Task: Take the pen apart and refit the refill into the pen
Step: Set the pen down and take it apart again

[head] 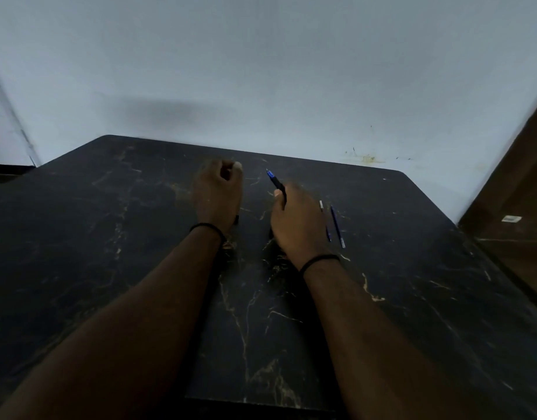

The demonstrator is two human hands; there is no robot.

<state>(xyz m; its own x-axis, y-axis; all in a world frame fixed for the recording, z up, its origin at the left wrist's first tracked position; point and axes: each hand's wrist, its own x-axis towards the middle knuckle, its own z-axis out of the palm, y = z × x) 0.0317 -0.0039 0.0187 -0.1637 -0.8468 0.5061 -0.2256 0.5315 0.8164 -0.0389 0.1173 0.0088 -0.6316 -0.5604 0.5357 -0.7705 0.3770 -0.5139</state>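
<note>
Right hand (297,221) closed around dark pen barrel with blue tip section (276,182), tip pointing up and away toward pale wall (261,71). Left hand (217,192) curled into loose fist above black marble-patterned surface (109,268); what it holds, if anything, cannot tell. Two thin blue refills (337,227) lie side by side on surface just right of right hand. Black cord bands on both wrists.
</note>
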